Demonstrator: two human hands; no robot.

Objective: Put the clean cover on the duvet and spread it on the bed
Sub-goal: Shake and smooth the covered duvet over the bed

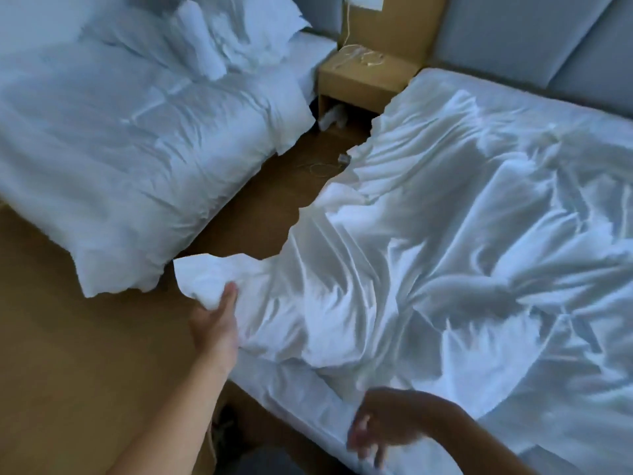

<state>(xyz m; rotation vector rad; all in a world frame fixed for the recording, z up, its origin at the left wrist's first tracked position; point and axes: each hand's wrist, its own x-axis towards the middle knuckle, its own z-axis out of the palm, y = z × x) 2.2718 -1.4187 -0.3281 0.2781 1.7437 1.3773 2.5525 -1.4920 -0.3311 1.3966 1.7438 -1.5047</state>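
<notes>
Dim bluish light, soft motion blur, wide-angle edge distortion

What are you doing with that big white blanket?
A person is making the bed on the right. Their left hand grips one corner of the white duvet and holds it out past the bed's edge, over the floor. Their right hand hangs open near the foot of the bed, holding nothing. The duvet is still crumpled and bunched, not spread flat. Another bed sits to the left, with a small nightstand between them.
</notes>
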